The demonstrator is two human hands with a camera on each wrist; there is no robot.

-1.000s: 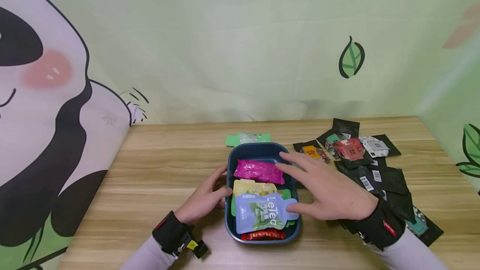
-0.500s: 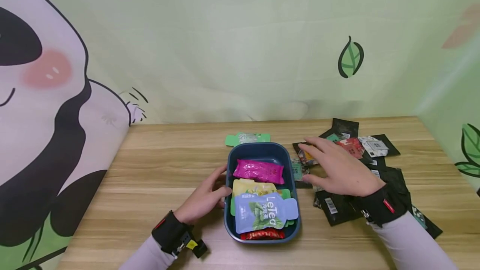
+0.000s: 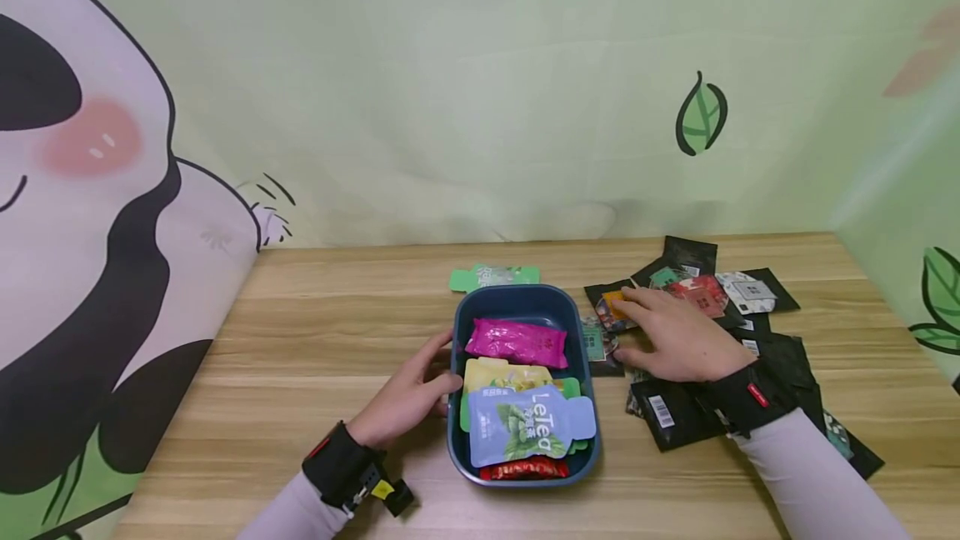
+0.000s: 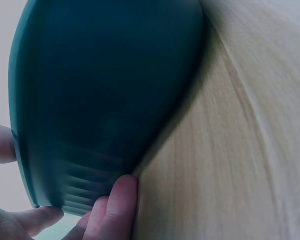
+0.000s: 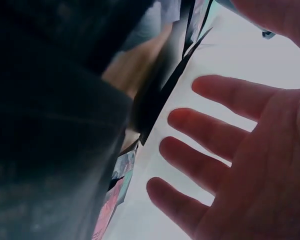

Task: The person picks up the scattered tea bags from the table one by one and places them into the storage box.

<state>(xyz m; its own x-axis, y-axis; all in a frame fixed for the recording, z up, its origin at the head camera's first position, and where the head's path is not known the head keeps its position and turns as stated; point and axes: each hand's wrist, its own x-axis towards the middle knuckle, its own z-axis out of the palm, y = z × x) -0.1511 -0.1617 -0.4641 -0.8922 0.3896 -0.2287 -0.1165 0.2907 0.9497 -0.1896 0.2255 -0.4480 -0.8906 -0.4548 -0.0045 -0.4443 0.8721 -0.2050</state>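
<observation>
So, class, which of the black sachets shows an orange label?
The black sachet partly hidden by the right hand, beyond the teal-labelled sachet beside the blue container; other visible labels are red, teal or whitish.

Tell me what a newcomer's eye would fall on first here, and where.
Probably the big cartoon panda on the backdrop, at the left of the head view. Next, the blue box near the middle of the table, with a shiny pink packet inside and the left hand touching its side. Then the scattered black packets on the right, with the right hand over some of them.
</observation>
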